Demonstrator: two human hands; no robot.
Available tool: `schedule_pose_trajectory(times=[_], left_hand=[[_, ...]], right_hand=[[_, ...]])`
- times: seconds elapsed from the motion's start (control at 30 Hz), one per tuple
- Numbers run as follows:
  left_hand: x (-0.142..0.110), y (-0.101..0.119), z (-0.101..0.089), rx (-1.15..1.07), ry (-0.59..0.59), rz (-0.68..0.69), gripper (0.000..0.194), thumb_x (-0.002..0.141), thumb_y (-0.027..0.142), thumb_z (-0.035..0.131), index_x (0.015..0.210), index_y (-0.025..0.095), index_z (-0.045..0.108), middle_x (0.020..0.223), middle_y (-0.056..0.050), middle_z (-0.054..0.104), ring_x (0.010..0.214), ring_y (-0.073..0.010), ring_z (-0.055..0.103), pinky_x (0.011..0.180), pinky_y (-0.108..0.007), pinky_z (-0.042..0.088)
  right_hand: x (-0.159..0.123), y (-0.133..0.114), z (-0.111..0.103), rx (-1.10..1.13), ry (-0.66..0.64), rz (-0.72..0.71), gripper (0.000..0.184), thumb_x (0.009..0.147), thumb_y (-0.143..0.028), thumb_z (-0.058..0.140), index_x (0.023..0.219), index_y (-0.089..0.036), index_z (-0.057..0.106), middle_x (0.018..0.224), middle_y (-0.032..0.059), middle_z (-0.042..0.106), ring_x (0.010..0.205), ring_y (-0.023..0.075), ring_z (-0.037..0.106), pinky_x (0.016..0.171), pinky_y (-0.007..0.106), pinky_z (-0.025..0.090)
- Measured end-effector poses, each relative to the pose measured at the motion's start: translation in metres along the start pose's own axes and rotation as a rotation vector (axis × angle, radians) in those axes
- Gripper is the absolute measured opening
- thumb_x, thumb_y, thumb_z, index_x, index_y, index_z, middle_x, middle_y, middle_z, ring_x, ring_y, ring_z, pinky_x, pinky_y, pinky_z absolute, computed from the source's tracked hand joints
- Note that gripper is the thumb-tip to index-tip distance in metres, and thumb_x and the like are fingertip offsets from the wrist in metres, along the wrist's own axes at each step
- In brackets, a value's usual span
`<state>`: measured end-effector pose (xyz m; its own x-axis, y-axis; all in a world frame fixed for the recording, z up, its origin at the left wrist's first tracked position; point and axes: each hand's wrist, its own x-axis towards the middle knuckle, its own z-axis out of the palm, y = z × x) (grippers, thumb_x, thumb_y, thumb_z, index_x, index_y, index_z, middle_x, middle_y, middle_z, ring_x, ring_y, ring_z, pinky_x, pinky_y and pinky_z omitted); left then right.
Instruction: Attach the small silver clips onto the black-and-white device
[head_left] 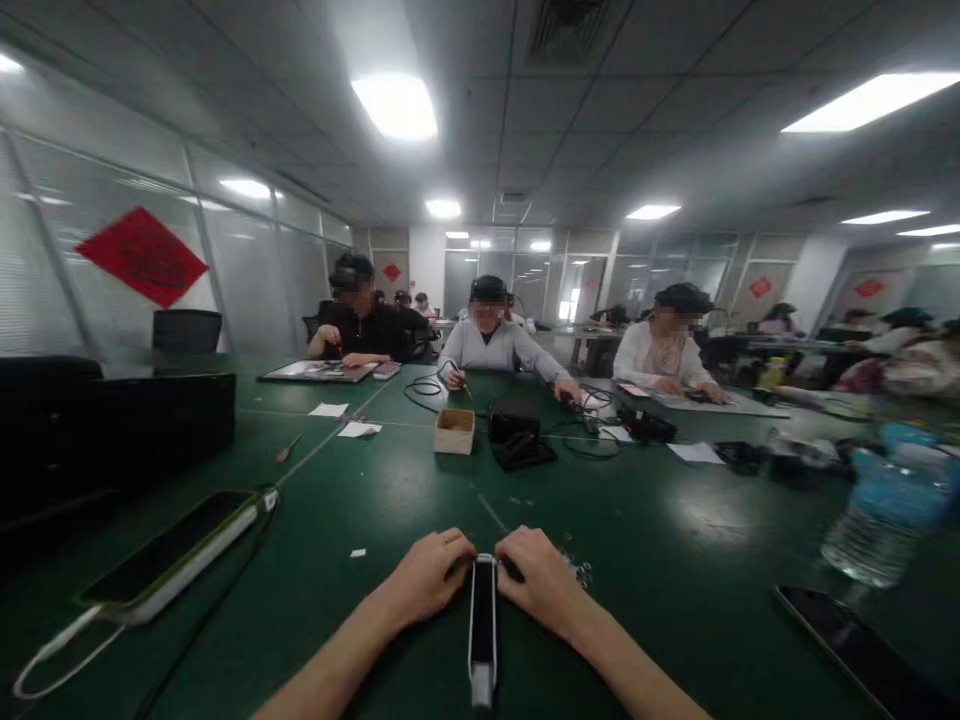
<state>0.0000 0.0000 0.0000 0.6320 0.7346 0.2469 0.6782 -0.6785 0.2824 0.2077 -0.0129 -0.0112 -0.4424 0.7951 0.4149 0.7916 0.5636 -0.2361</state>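
Observation:
In the head view, a narrow device [484, 610] with a black face and a pale rim lies in front of me, a whitish plug [482, 685] at its near end. My left hand [431, 572] rests by its far left corner, fingers curled inward. Across from it, my right hand [538, 572] is at the far right corner, its fingers also bent and closed. Both sets of fingertips come right up to the device's far end; whatever they pinch is hidden or too small to name. Small shiny bits [577, 570] are scattered just beyond my right hand.
A phone on a white block [172, 555] with a cable lies left. Ahead are a small open box [454, 432], a black case [514, 420] and a brush-like tool [287, 448]. At right stand a water bottle [870, 530] and a phone [847, 640]. Several people sit opposite.

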Motion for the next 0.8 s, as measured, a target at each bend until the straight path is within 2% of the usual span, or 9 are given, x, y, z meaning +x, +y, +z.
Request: schedule_pose_trajectory(times=[0.13,0.23,0.37,0.47,0.6,0.73,0.8], left_hand=[[0.003,0.003,-0.009,0.030,-0.022,0.017,0.020,0.086,0.013,0.049,0.100,0.022,0.062,0.098,-0.002,0.065,0.083,-0.0156,0.059,0.075,-0.026,0.043],[0.003,0.005,-0.015,0.024,-0.023,0.032,0.021,0.088,0.016,0.048,0.102,0.022,0.062,0.101,-0.002,0.064,0.086,-0.0163,0.060,0.076,-0.028,0.043],[0.001,0.008,-0.022,0.019,-0.051,0.025,0.021,0.089,0.018,0.047,0.103,0.022,0.063,0.101,-0.003,0.065,0.084,-0.0166,0.059,0.073,-0.028,0.044],[0.002,0.010,-0.025,0.028,-0.065,0.024,0.021,0.089,0.019,0.048,0.103,0.021,0.063,0.101,-0.003,0.065,0.082,-0.0160,0.059,0.072,-0.027,0.044],[0.002,0.009,-0.024,0.027,-0.068,0.023,0.021,0.089,0.018,0.047,0.104,0.020,0.062,0.100,-0.004,0.064,0.083,-0.0163,0.059,0.072,-0.027,0.044],[0.001,0.006,-0.022,0.011,-0.035,0.061,0.022,0.089,0.019,0.047,0.104,0.020,0.061,0.101,-0.004,0.064,0.085,-0.0161,0.059,0.074,-0.027,0.044],[0.000,0.005,-0.022,0.008,-0.014,0.069,0.021,0.088,0.019,0.047,0.104,0.020,0.061,0.101,-0.004,0.064,0.084,-0.0159,0.059,0.073,-0.027,0.044]], right_hand=[[-0.004,-0.001,-0.022,0.015,-0.058,-0.034,0.012,0.086,-0.021,0.057,0.094,-0.018,0.066,0.093,0.0042,0.070,0.091,0.0184,0.058,0.082,0.033,0.039],[-0.008,0.012,-0.042,0.013,-0.069,-0.027,0.022,0.087,-0.028,0.058,0.105,-0.018,0.066,0.102,0.0064,0.069,0.096,0.0195,0.059,0.085,0.035,0.040],[-0.020,0.047,-0.069,-0.037,0.019,0.103,0.022,0.090,-0.026,0.051,0.103,-0.018,0.067,0.101,0.0068,0.069,0.096,0.0194,0.060,0.084,0.034,0.042],[-0.030,0.070,-0.084,-0.066,-0.068,0.228,0.023,0.089,-0.024,0.049,0.098,-0.019,0.069,0.097,0.0063,0.069,0.093,0.0197,0.060,0.083,0.034,0.044],[-0.036,0.082,-0.087,-0.085,-0.244,0.333,0.024,0.087,-0.022,0.050,0.101,-0.019,0.069,0.098,0.0072,0.069,0.094,0.0210,0.060,0.087,0.035,0.042],[-0.030,0.083,-0.074,-0.094,-0.234,0.364,0.031,0.089,-0.025,0.047,0.116,-0.020,0.062,0.106,0.0084,0.065,0.101,0.0211,0.058,0.088,0.033,0.042],[-0.026,0.084,-0.068,-0.095,-0.252,0.366,0.031,0.090,-0.027,0.046,0.115,-0.021,0.063,0.107,0.0084,0.064,0.100,0.0206,0.057,0.086,0.031,0.042]])
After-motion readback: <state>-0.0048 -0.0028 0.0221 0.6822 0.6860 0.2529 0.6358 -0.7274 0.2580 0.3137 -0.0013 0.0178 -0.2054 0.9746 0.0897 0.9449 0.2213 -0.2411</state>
